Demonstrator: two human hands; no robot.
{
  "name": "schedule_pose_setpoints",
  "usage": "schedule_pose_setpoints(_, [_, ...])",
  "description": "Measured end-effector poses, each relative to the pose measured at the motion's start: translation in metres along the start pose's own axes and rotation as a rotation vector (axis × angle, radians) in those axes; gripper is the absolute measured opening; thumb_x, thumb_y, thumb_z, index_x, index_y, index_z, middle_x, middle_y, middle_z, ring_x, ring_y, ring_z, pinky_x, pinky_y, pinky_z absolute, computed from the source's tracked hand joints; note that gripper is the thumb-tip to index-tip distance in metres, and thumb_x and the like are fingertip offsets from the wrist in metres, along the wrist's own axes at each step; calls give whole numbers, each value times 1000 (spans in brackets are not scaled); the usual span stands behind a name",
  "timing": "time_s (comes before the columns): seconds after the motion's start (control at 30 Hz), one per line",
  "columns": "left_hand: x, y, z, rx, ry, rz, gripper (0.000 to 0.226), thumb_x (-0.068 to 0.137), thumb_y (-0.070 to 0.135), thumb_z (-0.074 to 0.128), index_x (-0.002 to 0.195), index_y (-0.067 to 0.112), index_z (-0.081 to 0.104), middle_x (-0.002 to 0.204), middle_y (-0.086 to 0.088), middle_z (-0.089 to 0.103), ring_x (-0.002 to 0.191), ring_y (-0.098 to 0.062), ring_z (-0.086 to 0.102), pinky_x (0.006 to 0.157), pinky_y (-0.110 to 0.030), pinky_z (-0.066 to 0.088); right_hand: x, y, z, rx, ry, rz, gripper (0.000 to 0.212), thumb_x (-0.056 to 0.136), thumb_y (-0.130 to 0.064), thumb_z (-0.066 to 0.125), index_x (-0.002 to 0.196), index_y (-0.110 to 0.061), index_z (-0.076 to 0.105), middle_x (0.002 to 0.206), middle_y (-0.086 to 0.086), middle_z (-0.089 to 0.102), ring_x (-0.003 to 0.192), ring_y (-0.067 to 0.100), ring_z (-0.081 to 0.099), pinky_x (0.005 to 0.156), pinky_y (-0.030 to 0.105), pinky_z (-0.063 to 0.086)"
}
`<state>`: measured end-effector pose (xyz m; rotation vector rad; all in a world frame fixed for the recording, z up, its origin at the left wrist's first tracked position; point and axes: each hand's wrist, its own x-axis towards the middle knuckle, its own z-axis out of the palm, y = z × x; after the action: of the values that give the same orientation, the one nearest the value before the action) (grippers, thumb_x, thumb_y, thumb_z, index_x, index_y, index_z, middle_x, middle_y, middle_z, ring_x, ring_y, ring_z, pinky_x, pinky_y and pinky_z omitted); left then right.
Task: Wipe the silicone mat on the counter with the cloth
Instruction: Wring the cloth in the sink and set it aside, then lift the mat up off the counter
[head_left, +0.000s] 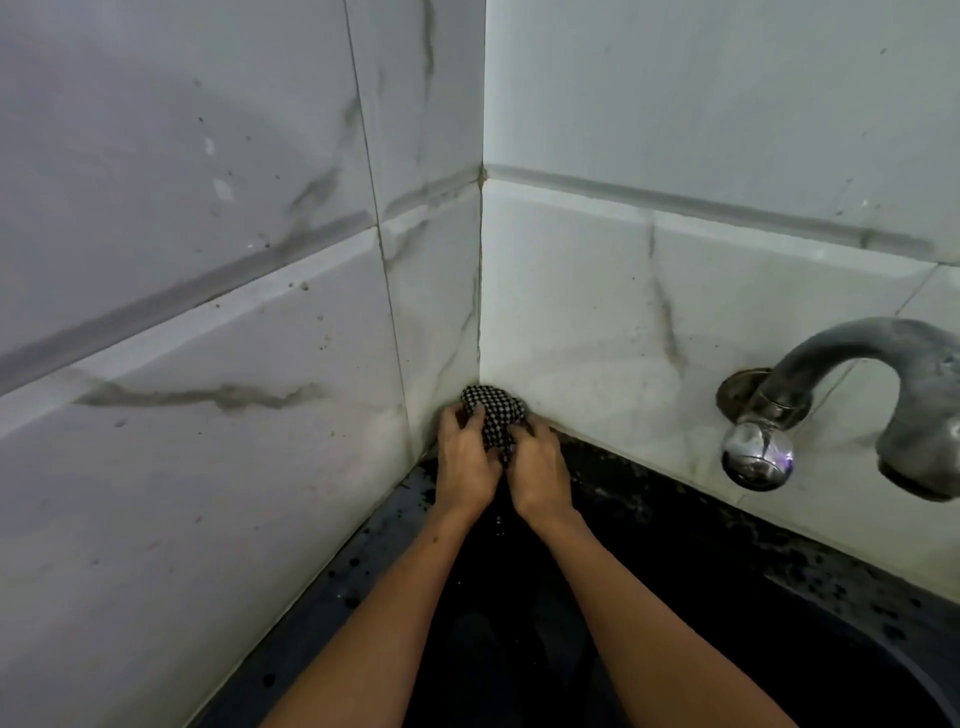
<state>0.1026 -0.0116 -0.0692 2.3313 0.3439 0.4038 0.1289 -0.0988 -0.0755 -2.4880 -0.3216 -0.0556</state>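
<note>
A black-and-white checked cloth (493, 413) is bunched up in the far corner where the two tiled walls meet. My left hand (464, 462) grips its left side and my right hand (537, 470) grips its right side, the two hands close together with fingers curled into the fabric. Both forearms reach forward over a very dark surface (675, 551) below. No silicone mat can be made out; the dark area under my arms is too dim to tell apart.
White marbled wall tiles (208, 467) close in on the left and behind. A grey curved tap (883, 364) with a chrome knob (756, 454) sticks out of the right wall. The dark basin rim (857, 587) runs along the right.
</note>
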Motion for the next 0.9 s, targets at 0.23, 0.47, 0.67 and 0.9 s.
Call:
schedule_pose_setpoints(0.23, [-5, 8, 0, 484, -219, 68, 57, 95, 21, 45, 147, 10, 24, 158, -13, 11, 144, -27, 17, 114, -42, 19, -6, -6, -23, -249, -155, -33, 54, 92, -10, 49, 143, -15, 35, 154, 11, 24, 141, 26, 23, 113, 38, 27])
schedule_pose_setpoints(0.47, [-29, 35, -24, 429, -392, 41, 70, 94, 23, 52, 150, 7, 14, 159, -17, 4, 147, -29, 11, 118, -40, 19, -42, -16, -64, -176, -182, -33, 64, 90, -5, 51, 148, -14, 25, 158, 10, 13, 145, 25, 15, 115, 39, 23])
schedule_pose_setpoints(0.67, [-85, 89, -49, 277, -422, 66, 34, 93, 20, 47, 122, 5, 57, 127, -22, 58, 116, -33, 56, 97, -39, 46, -114, -15, -128, -88, -25, -73, 45, 94, -10, 45, 139, -11, 43, 153, 15, 26, 139, 29, 27, 112, 37, 30])
schedule_pose_setpoints(0.9, [-197, 165, -37, 242, -516, 130, 36, 91, 20, 51, 126, 12, 57, 123, -17, 62, 117, -34, 56, 98, -37, 45, -239, 38, -215, 12, 294, 26, 30, 94, -18, 49, 119, -12, 63, 128, 5, 58, 117, 23, 53, 96, 31, 44])
